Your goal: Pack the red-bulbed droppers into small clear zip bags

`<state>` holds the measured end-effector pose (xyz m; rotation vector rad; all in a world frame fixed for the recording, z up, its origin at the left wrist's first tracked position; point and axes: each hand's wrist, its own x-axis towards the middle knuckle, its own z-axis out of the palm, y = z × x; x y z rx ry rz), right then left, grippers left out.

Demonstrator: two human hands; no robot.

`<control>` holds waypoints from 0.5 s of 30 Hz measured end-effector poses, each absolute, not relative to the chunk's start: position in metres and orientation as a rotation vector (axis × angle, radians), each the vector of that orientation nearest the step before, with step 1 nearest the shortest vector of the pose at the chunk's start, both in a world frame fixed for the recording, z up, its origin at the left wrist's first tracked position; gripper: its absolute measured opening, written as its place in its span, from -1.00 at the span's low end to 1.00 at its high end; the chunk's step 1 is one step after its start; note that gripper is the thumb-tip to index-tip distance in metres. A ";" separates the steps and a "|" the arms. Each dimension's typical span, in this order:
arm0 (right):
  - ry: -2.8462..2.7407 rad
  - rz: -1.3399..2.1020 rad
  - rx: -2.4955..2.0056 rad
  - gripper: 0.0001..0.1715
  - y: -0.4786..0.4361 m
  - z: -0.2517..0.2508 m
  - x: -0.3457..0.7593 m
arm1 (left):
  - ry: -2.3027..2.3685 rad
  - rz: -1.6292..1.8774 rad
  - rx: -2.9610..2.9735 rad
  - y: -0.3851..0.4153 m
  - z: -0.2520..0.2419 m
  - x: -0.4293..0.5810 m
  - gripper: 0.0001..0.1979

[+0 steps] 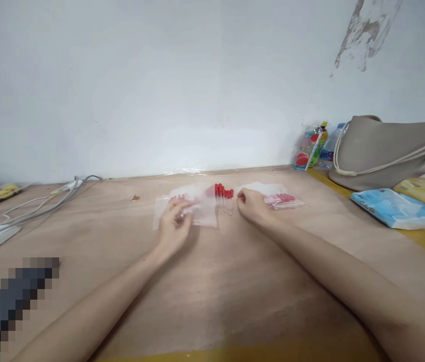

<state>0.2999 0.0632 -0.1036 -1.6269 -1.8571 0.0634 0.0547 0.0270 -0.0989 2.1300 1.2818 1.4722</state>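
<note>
Bare forearms [120, 290] are stretched forward over the brown worktop [212, 296]. The left hand [175, 223] is curled over a flat, translucent plastic bag [207, 217], its grip half open; whether anything is held cannot be told. The right hand [251, 203] is bent inward, its grip pinched, contents hidden, beside slim red-headed pieces with thin metallic stems [223, 192], laid upright-looking in a row between both hands.

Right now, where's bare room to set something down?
Bare tabletop lies between the left forearm and right forearm, also between left forearm and cables. Crowded: from left hand to right hand, with plastic bags and red pieces.
</note>
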 end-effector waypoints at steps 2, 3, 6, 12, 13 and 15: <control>-1.823 0.136 -1.714 -0.84 0.074 -0.099 0.291 | 1.194 1.299 2.239 0.007 -0.104 0.068 -0.81; -1.807 0.167 -1.754 -0.86 0.078 -0.097 0.286 | 1.219 1.201 2.262 -0.003 -0.105 0.072 -0.80; -1.763 0.240 -1.831 -0.91 0.090 -0.096 0.277 | 1.305 0.839 2.341 -0.027 -0.098 0.078 -0.79; -1.635 0.400 -1.922 -0.56 0.104 -0.100 0.272 | 0.896 0.373 2.723 -0.037 -0.071 0.075 -0.67; -1.607 0.437 -1.931 -0.52 0.106 -0.100 0.272 | 0.786 0.373 2.781 -0.032 -0.071 0.072 -0.68; -1.547 0.509 -1.940 -0.45 0.111 -0.101 0.273 | 0.620 0.373 2.857 -0.020 -0.073 0.066 -0.66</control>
